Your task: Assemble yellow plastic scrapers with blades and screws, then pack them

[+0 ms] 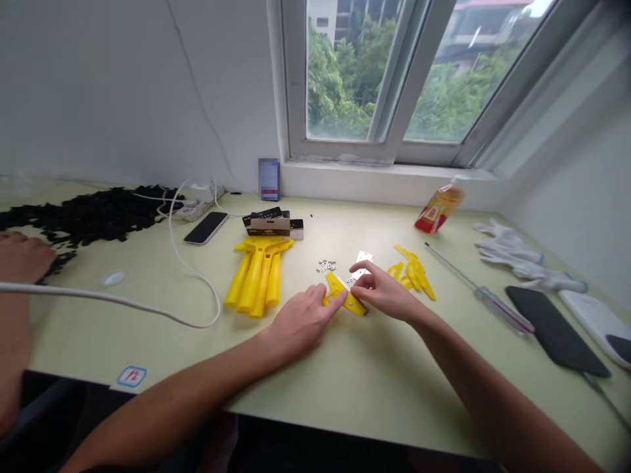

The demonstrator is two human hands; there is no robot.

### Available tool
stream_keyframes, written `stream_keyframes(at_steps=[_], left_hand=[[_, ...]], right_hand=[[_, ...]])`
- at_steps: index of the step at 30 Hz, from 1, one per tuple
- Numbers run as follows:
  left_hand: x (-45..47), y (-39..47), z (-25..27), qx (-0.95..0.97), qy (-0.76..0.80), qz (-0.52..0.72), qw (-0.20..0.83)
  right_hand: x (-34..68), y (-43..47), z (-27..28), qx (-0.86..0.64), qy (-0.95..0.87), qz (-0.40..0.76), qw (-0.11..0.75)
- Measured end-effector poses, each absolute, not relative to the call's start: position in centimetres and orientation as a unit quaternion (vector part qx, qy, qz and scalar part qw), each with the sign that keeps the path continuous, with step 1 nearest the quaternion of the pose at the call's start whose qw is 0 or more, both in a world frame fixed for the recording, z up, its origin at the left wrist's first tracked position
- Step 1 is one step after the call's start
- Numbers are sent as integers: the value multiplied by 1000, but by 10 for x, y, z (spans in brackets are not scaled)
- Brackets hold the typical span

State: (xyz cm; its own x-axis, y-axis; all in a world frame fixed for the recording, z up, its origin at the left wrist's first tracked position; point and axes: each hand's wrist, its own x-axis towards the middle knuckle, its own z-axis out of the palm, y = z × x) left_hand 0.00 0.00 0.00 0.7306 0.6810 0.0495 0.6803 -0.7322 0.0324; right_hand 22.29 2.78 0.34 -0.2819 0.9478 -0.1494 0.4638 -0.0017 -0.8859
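Observation:
My left hand is closed on a yellow plastic scraper head, its index finger lying along the piece. A metal strip shows along the far edge of that piece, and small round fasteners show on its face. Over its right end, my right hand has its thumb and a finger bent together, with the index finger raised apart; anything pinched there is too small to make out. Beyond the hands lie a pile of small screws and nuts and flat metal blades. Several yellow wing-shaped pieces rest at the right.
Yellow handles lie left of my hands, before a cardboard box. At right are a screwdriver, white gloves, a dark flat device and a red-yellow pouch. A white cable crosses the left, near another person's hand.

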Motion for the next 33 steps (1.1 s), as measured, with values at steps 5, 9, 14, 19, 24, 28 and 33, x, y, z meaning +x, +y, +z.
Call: stream_keyframes(at_steps=[5,9,14,19,24,28,33], left_hand=[[0,0,0,931,364,20,5],[0,0,0,930,368,20,11],[-1,3,-1,928,372,26,9],[-2,6,-2,915,402,33,-2],[-3,8,-5,908,417,40,-16],[-3,10,-9,911,411,38,-15],[-3,10,-8,913,405,36,-18]], right_hand=[[227,27,-1,-515,-640,509,258],[233,35,3,-550,-632,447,314],[244,43,9,-657,-607,323,308],[233,23,6,-595,-648,365,305],[216,9,-5,-499,-641,494,309],[215,12,-13,-489,-624,507,337],[217,14,-14,-496,-598,528,343]])
